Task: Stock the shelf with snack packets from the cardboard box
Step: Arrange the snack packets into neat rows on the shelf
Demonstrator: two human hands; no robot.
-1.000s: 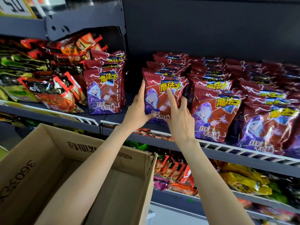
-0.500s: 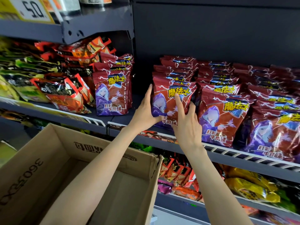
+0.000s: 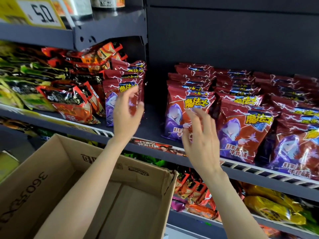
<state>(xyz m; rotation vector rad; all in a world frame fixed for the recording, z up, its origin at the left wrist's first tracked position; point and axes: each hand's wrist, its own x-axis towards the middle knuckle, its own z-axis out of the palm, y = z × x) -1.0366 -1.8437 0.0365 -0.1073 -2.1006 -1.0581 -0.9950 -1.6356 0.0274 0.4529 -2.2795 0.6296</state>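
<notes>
Packet (image 3: 187,112) stands upright at shelf (image 3: 151,135) front, leftmost of red row. Your left hand (image 3: 126,112) and right hand (image 3: 200,140) hover just off it, fingers released, grasping nothing. Box (image 3: 57,169) below looks empty; placing step done. Next: check box for leftovers.

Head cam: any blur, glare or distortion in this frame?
Head view: both hands motion-blurred, left hand and right hand; glare streaks on the foil snack packets; shelf rail bows from the wide lens; cardboard box print readable.
</notes>
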